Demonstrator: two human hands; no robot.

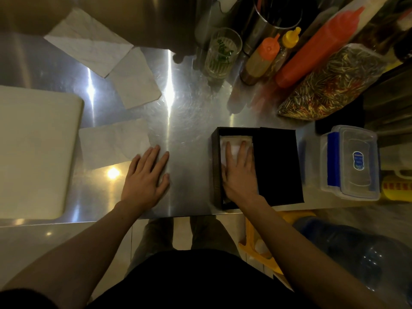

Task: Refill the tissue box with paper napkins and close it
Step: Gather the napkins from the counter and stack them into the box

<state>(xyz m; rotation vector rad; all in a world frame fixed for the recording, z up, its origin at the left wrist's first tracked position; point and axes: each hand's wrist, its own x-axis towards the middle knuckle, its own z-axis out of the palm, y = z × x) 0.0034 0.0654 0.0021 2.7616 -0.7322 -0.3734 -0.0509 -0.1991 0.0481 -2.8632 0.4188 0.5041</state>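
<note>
Pressing napkins flat inside black tissue box, right hand open; left hand open on table; container label unreadable.

Glaring steel counter; pale tiled floor

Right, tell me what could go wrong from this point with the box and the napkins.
1. The black box sits close to the table edge; pressing down with the right hand might tip or slide it off.
2. The lid covers only part of the box; shutting it could pinch the fingers or crease the napkins inside.
3. Loose napkins lie spread out; the left hand could sweep one off the table.
</note>
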